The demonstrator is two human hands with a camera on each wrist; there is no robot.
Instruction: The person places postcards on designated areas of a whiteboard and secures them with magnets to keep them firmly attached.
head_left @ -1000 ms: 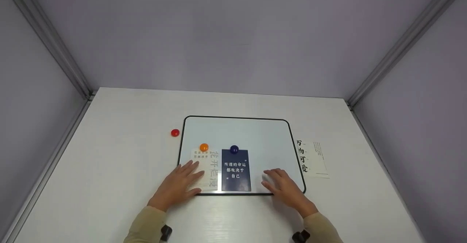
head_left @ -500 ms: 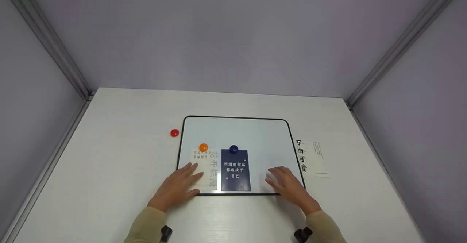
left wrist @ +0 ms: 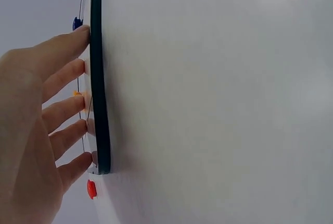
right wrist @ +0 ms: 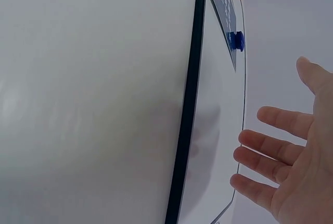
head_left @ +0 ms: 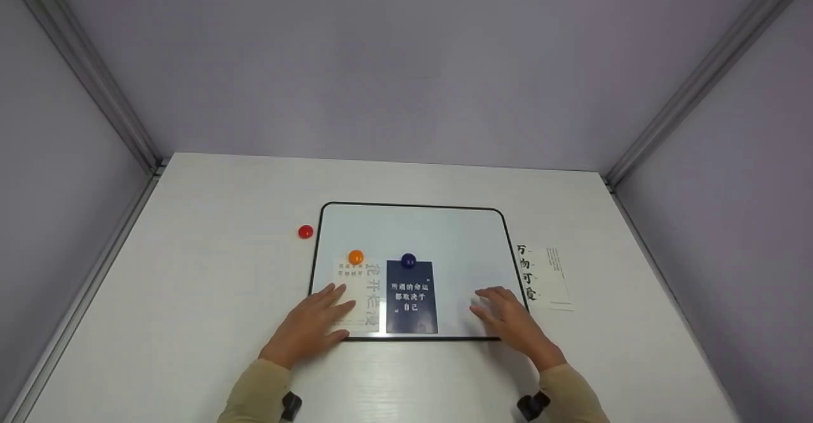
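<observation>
Now the left hand [head_left: 309, 328] lies flat at the near-left corner of the black-framed rectangular whiteboard [head_left: 413, 232], fingers [left wrist: 62, 104] straight and spread, tips pressing the cream paper card with grey lettering [head_left: 363, 296] down against the board. That flat press looks meant to keep card and board from sliding on the white table [head_left: 209, 296]. In the left wrist view the fingertips meet the board's dark edge, nothing curled round anything.

Over on the right, the right hand [head_left: 511, 324] is released too, fingers [right wrist: 270, 148] straight and relaxed. From the head view it sits over the board's near-right corner; in the right wrist view the fingers hang just off the surface, so whether they touch I cannot tell.

Between the two hands sits the dark navy card with white lettering [head_left: 411, 297], pinned at its far edge by a round blue magnet [head_left: 408, 260]. The cream card is held the same way by a round orange magnet [head_left: 356, 256] at its far edge, which is why both cards lie flat and square.

Off the board, a round red magnet [head_left: 305, 232] waits on the table just beside the far-left corner, and a white card with black calligraphy [head_left: 543, 277] lies on the table just right of the board, unpinned and well apart from the left hand.
</observation>
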